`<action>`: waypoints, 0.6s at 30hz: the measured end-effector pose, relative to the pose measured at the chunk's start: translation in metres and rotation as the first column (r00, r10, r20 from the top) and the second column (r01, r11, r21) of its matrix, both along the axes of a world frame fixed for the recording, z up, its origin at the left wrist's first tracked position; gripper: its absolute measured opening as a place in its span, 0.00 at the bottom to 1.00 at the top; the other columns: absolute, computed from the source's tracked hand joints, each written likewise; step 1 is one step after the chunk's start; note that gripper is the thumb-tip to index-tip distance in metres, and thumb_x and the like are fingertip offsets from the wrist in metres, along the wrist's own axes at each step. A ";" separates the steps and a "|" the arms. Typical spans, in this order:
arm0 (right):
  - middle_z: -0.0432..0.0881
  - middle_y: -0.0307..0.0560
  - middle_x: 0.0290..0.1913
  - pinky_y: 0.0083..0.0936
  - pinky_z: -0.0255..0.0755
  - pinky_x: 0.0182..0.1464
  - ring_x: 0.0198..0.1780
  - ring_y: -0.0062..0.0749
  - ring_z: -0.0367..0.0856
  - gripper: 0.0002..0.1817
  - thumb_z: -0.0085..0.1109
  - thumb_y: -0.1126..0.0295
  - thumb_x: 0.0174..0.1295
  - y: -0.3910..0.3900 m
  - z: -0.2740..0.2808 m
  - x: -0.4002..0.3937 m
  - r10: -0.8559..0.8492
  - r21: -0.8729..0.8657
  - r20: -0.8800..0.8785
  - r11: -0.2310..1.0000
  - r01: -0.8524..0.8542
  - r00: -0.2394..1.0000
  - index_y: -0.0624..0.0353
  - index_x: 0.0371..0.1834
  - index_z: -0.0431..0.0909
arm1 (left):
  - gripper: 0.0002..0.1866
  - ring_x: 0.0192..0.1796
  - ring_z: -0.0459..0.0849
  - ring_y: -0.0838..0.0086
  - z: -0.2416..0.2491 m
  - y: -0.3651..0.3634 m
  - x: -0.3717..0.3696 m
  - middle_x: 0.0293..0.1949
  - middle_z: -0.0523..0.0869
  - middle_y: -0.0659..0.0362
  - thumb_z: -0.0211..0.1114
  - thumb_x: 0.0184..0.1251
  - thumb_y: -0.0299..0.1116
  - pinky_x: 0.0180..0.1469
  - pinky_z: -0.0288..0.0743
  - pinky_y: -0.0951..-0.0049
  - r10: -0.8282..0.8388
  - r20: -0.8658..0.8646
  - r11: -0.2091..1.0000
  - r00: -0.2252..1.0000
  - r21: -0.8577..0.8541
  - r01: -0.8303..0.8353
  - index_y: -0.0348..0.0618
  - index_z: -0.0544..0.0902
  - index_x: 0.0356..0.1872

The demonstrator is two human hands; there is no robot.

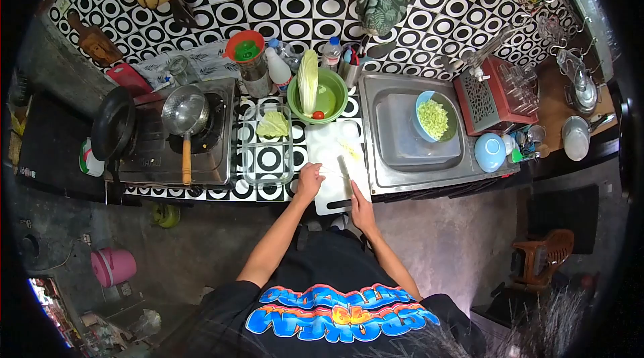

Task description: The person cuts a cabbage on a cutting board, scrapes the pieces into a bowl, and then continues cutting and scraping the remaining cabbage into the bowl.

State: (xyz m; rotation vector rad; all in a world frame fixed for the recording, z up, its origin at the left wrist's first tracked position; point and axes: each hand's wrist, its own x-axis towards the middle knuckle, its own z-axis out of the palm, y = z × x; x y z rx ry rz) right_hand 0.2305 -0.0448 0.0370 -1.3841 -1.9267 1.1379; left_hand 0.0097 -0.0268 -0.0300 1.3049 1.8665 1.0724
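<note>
A white cutting board (324,195) lies at the counter's front edge. My right hand (362,210) is closed around the handle of a knife (345,167), whose blade points away from me over the board. On the board's left side, the fingers of my left hand (309,181) are closed on a pale piece of cabbage (330,172), touching the board. Small yellowish cabbage shreds (351,150) lie beyond the blade. Behind the board, a green basin (341,106) holds a napa cabbage (308,83) and a red tomato (318,116).
Left of the board is a glass dish (249,169) with a cabbage leaf (273,124). A saucepan (186,111) sits on the stove. To the right, a blue bowl (421,104) of chopped greens (433,120) rests at the sink (384,170). Bottles (278,69) line the back.
</note>
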 end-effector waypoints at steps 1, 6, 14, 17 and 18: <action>0.77 0.67 0.64 0.41 0.73 0.61 0.62 0.64 0.77 0.25 0.45 0.68 0.76 -0.001 0.000 -0.001 -0.023 -0.001 -0.011 1.000 0.023 1.000 0.48 0.76 0.66 | 0.28 0.45 0.86 0.60 0.012 -0.001 0.002 0.44 0.82 0.50 0.77 0.48 0.20 0.49 0.81 0.67 0.005 -0.010 0.999 1.000 -0.034 -0.005 0.38 0.84 0.56; 0.79 0.66 0.62 0.38 0.73 0.62 0.64 0.61 0.77 0.24 0.45 0.69 0.76 -0.003 0.021 -0.004 -0.130 -0.134 0.051 0.982 0.136 0.990 0.50 0.75 0.68 | 0.31 0.59 0.78 0.57 0.038 -0.002 -0.007 0.52 0.81 0.50 0.77 0.50 0.25 0.62 0.75 0.62 -0.125 -0.219 0.991 0.968 0.028 0.134 0.42 0.83 0.60; 0.78 0.63 0.65 0.36 0.70 0.65 0.67 0.58 0.75 0.25 0.46 0.69 0.76 -0.003 0.012 0.012 -0.071 -0.075 0.008 0.995 0.072 0.997 0.49 0.76 0.67 | 0.11 0.55 0.80 0.60 0.021 0.014 -0.018 0.48 0.86 0.56 0.69 0.60 0.29 0.61 0.74 0.62 -0.385 -0.307 0.908 0.871 0.046 0.417 0.42 0.89 0.44; 0.78 0.63 0.65 0.36 0.70 0.66 0.67 0.58 0.75 0.25 0.46 0.69 0.76 0.007 0.013 0.022 -0.043 -0.076 0.009 0.996 0.044 0.999 0.49 0.75 0.67 | 0.09 0.52 0.81 0.59 0.021 0.009 -0.009 0.43 0.87 0.55 0.69 0.61 0.30 0.59 0.75 0.62 -0.307 -0.316 0.942 0.898 0.030 0.333 0.42 0.90 0.41; 0.78 0.64 0.64 0.35 0.70 0.65 0.67 0.58 0.76 0.25 0.46 0.69 0.76 0.011 0.013 0.025 -0.026 -0.070 0.008 0.997 0.027 1.000 0.49 0.75 0.67 | 0.10 0.52 0.81 0.58 0.022 0.007 -0.005 0.44 0.87 0.55 0.70 0.61 0.30 0.58 0.75 0.62 -0.285 -0.309 0.954 0.908 -0.003 0.298 0.42 0.90 0.42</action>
